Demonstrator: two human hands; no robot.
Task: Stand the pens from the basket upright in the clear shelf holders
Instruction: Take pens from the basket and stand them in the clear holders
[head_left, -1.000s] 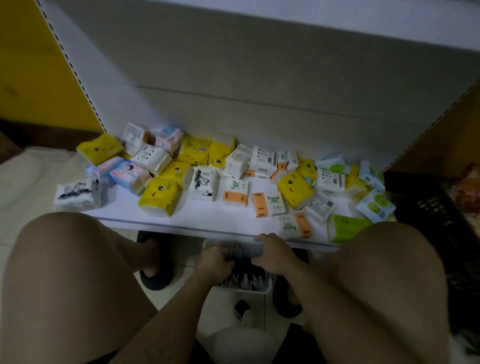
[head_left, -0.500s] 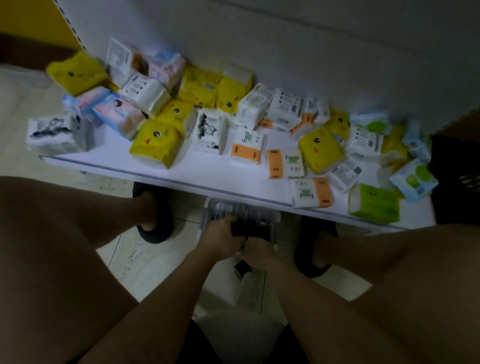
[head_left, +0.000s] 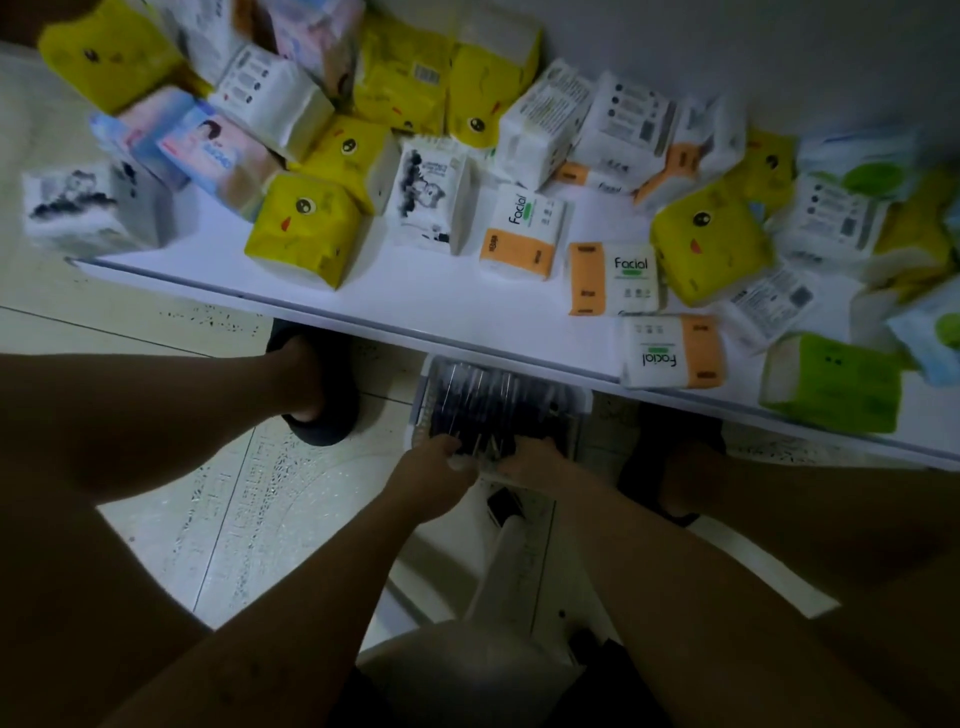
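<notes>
A pale plastic basket (head_left: 581, 400) sits on the floor between my feet, half under the shelf's front edge. It is filled with several dark pens (head_left: 483, 405) lying side by side. My left hand (head_left: 434, 467) reaches into the basket's near end, its fingers curled down around pens. My right hand (head_left: 530, 460) is close beside it, fingers also curled into the same bunch of pens. The light is dim and the fingertips are hidden among the pens. No clear holders are in view.
A white shelf board (head_left: 415, 306) just beyond the basket carries many tissue packs: yellow (head_left: 304, 228), orange-and-white "Facial" (head_left: 613, 278) and green (head_left: 831, 382). My knees flank the basket, with black slippers (head_left: 332, 415) on the tiled floor. A white stool (head_left: 467, 670) is below me.
My view has tipped down and come closer. Both hands slid from the basket's far part to its near end and drew together over the pens.
</notes>
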